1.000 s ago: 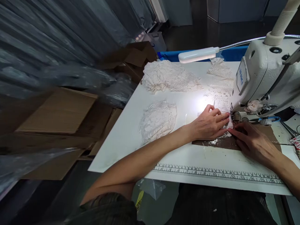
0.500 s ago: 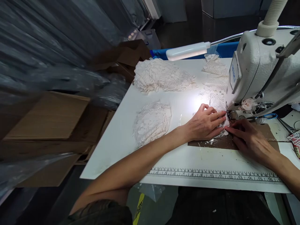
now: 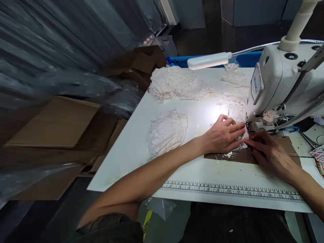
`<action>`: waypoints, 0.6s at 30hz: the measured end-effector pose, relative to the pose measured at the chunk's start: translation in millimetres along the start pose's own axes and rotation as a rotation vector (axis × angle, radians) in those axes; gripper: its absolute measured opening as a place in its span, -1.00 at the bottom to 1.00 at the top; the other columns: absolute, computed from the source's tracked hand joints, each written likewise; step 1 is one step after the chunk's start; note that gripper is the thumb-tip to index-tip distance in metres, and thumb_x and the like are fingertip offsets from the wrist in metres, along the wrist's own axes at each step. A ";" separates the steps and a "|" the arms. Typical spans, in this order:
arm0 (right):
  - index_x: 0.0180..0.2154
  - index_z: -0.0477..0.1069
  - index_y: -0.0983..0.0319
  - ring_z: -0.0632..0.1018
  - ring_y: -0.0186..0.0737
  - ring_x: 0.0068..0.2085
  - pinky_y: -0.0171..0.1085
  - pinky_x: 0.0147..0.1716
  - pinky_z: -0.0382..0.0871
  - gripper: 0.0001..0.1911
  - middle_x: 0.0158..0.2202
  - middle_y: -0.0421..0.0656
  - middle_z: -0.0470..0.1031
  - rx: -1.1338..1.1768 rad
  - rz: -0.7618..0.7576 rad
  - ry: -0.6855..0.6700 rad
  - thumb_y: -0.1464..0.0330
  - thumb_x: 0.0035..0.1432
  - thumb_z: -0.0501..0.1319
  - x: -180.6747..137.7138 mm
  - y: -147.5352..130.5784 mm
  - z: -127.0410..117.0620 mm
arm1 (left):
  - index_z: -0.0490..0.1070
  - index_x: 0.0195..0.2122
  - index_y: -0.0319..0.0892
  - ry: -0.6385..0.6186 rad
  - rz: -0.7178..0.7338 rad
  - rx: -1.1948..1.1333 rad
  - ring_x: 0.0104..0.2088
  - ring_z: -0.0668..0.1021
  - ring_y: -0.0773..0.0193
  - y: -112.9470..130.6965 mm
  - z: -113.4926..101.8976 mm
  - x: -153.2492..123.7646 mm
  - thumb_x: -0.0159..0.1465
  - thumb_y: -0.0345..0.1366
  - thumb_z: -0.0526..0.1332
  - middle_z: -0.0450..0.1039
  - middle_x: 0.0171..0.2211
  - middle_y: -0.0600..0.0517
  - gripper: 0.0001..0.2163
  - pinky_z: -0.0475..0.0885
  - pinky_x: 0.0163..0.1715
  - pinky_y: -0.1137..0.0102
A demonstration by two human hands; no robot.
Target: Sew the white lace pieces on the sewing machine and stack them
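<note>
White lace fabric (image 3: 235,104) runs over the table to the needle area of a sewing machine (image 3: 268,76). My left hand (image 3: 225,135) lies flat on the lace just left of the presser foot, fingers stretched out. Close to the foot's front, my right hand (image 3: 270,152) pinches the near edge of the lace between thumb and forefinger; its other fingers are curled. Beneath both hands is a brown plate (image 3: 227,156) on the table. The needle itself is too small to make out.
A heap of lace (image 3: 179,84) and a smaller lace stack (image 3: 167,131) lie to the left. A lamp (image 3: 210,60) hangs over the table's back. Scissors (image 3: 308,139) rest at the right. A printed ruler (image 3: 227,190) follows the front edge; cardboard boxes (image 3: 53,125) stand at the left.
The whole view has shifted slightly, so the machine and table appear a little lower and further right. Both hands keep about the same places on the lace.
</note>
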State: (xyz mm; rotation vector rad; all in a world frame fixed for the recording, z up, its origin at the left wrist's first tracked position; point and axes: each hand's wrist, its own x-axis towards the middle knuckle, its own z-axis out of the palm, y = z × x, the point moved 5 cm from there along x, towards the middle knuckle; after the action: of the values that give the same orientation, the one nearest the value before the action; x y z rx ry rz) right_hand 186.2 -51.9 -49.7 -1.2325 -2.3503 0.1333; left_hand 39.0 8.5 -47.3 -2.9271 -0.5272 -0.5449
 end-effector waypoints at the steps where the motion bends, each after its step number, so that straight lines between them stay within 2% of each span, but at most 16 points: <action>1: -0.05 0.50 0.25 0.53 -0.15 -0.24 -0.16 -0.30 0.55 -0.64 -0.19 0.01 0.42 0.004 0.002 0.002 0.47 0.24 0.01 -0.1 0.1 -0.3 | 0.39 -0.01 -0.21 0.002 0.002 0.006 -0.19 0.46 0.15 0.3 -0.5 0.0 0.43 -0.16 -0.02 0.45 0.08 -0.06 -0.69 0.22 -0.18 0.18; 11: -0.04 0.52 0.18 0.53 -0.19 -0.22 -0.23 -0.35 0.54 -0.63 -0.15 -0.02 0.39 0.032 0.047 -0.026 0.44 0.25 0.02 0.0 1.5 -0.5 | 0.42 -0.05 -0.20 0.028 0.005 -0.011 -0.20 0.47 0.16 -0.1 -3.1 -0.2 0.44 -0.17 -0.08 0.48 0.04 -0.05 -0.66 0.24 -0.08 0.15; 18: -0.05 0.52 0.18 0.53 -0.18 -0.23 -0.17 -0.32 0.56 -0.63 -0.17 -0.03 0.39 0.042 0.058 -0.009 0.42 0.25 0.01 0.1 2.5 0.3 | 0.43 -0.04 -0.17 0.033 0.002 -0.010 -0.19 0.47 0.16 0.0 -3.8 -1.2 0.43 -0.17 -0.06 0.48 0.04 -0.05 -0.67 0.24 -0.03 0.12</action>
State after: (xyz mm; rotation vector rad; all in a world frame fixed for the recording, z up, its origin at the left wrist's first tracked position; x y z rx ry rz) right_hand 187.9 -50.2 -50.7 -1.2827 -2.3083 0.2062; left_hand 36.8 7.5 -44.3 -2.9225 -0.5198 -0.5956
